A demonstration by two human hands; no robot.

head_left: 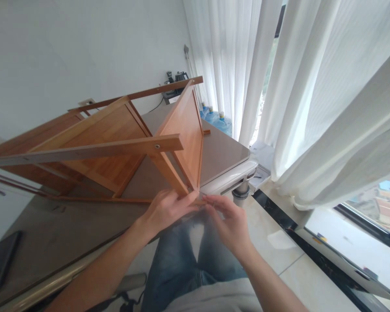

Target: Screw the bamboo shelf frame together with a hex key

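Observation:
A brown wooden shelf rack [113,138] lies tipped on its side on a grey-brown table [221,151]. Its lowest corner juts out over the table's near edge. My left hand [165,210] wraps its fingers around that corner, where a slanted leg meets a shelf panel. My right hand [229,219] is right beside it, thumb and fingertips pinched together at the same joint. Whatever the pinch holds is too small to make out. My jeans-clad legs [188,260] are below both hands.
A dark flat object [1,260] lies at the table's left edge. White curtains [312,95] hang to the right over a window. Blue water bottles [214,119] stand on the floor beyond the table. A white wall is behind, with small dark appliances [177,80] on a far surface.

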